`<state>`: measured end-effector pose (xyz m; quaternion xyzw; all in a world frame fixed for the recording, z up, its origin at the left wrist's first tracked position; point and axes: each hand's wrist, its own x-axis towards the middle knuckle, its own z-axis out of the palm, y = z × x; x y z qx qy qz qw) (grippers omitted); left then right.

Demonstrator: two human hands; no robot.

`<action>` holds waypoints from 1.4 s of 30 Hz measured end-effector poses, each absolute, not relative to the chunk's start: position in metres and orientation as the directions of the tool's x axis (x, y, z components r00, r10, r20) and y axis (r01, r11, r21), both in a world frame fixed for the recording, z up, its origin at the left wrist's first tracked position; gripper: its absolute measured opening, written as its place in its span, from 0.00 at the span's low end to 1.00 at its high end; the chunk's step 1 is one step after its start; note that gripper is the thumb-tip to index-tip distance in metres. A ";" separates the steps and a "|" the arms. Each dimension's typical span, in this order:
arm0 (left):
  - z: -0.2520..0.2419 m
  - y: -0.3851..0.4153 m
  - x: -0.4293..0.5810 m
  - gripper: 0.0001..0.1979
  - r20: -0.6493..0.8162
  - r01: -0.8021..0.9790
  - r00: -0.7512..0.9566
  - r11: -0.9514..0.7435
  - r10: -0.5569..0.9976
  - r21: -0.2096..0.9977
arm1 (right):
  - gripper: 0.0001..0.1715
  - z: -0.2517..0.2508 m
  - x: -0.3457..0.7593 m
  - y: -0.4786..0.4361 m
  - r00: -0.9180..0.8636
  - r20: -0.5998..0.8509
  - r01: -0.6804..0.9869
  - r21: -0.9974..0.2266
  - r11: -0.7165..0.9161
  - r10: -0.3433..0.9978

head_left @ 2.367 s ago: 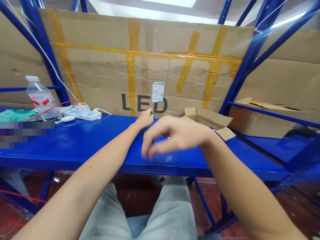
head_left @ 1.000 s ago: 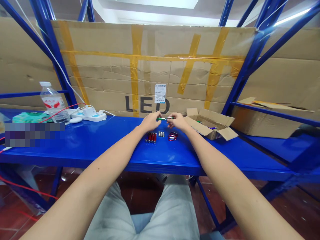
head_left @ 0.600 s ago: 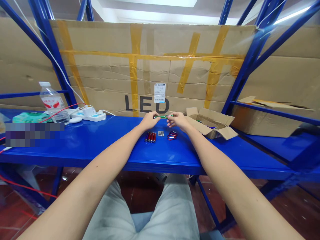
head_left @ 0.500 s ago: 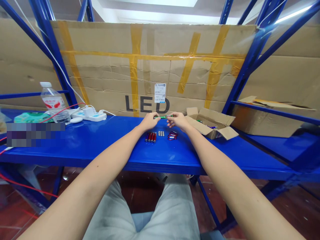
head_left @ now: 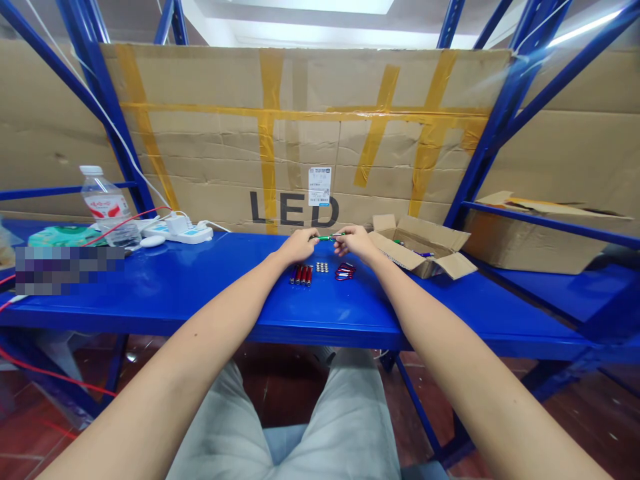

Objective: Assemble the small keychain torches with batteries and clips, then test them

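Note:
My left hand (head_left: 300, 245) pinches one end of a slim green tube (head_left: 325, 238), which looks like a mini flashlight. At the tube's other end, the closed fingers of my right hand (head_left: 354, 241) grip a small silvery part; its exact kind is too small to make out. Below my left hand lies a row of several similar tubes (head_left: 302, 275), red ones and a purple-blue one. Small round silver button cells (head_left: 323, 267) sit in a grid beside them. Red carabiners (head_left: 345, 271) lie in a small pile under my right hand.
An open cardboard box (head_left: 425, 247) with green and purple pieces stands right of my hands. At the left are a water bottle (head_left: 107, 207), a white power strip (head_left: 185, 232) and red wires. A large taped carton (head_left: 215, 153) backs the blue table (head_left: 200, 280).
Both hands stay in nearly the same place. The green tube has dropped very slightly, and the fingers of my right hand have shifted a little at its end.

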<state>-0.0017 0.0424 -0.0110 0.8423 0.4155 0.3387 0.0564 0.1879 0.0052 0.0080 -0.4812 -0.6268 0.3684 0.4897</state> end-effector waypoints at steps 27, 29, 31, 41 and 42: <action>0.002 0.014 0.006 0.12 0.541 0.704 0.477 -0.669 0.693 0.237 | 0.09 0.006 0.183 0.007 -0.077 0.267 0.188 -0.942 0.277 0.961; 0.004 0.011 0.006 0.13 0.541 0.758 0.478 -0.636 0.692 0.144 | 0.08 0.007 0.182 0.005 -0.092 0.265 0.174 -0.945 0.277 0.960; 0.005 0.009 0.007 0.13 0.530 0.791 0.498 -0.610 0.686 0.047 | 0.08 0.007 0.180 0.003 -0.111 0.262 0.162 -0.947 0.277 0.959; 0.007 0.001 0.020 0.18 0.544 0.931 0.318 -0.363 0.777 -0.026 | 0.07 0.008 0.170 0.000 -0.209 0.364 0.128 -0.910 0.394 0.908; 0.008 0.002 0.020 0.17 0.541 0.940 0.294 -0.342 0.788 -0.012 | 0.07 0.007 0.169 0.000 -0.221 0.384 0.140 -0.897 0.419 0.896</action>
